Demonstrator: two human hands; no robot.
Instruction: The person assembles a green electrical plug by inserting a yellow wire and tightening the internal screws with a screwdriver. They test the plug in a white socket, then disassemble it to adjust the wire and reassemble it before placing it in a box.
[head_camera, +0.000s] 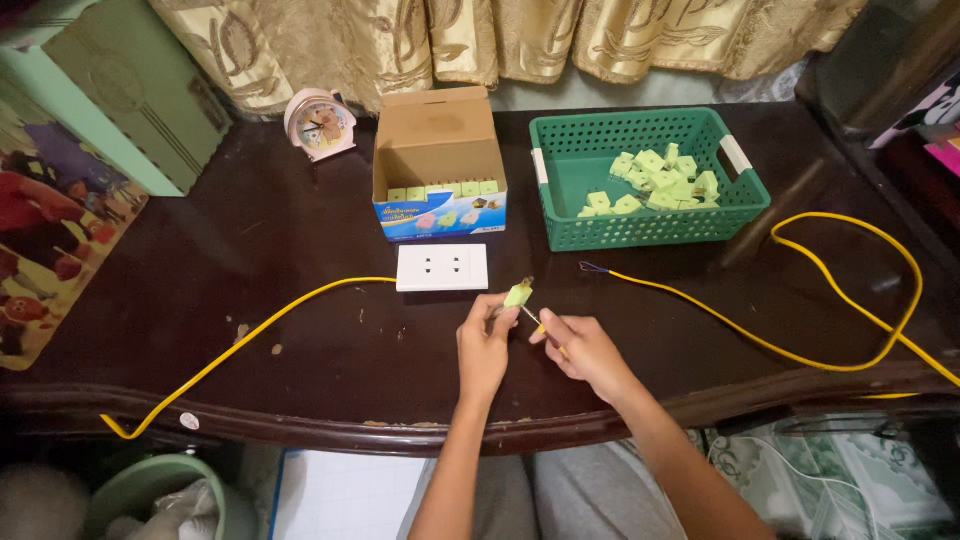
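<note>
I see both hands meeting on one small green plug (518, 294) just in front of the white socket plate (442, 267).

My left hand (484, 345) pinches the plug between fingertips; my right hand (580, 350) is closed around a thin tool (530, 315) touching it. Behind the plate stands one open cardboard box (438, 160) with a row of green pieces; right of it, one green basket (646, 225) holds a heap too tangled to count. Two yellow wires (250, 335) cross the dark wooden table (300, 230); a pink clock (320, 124) sits by the curtain (480, 35).
</note>
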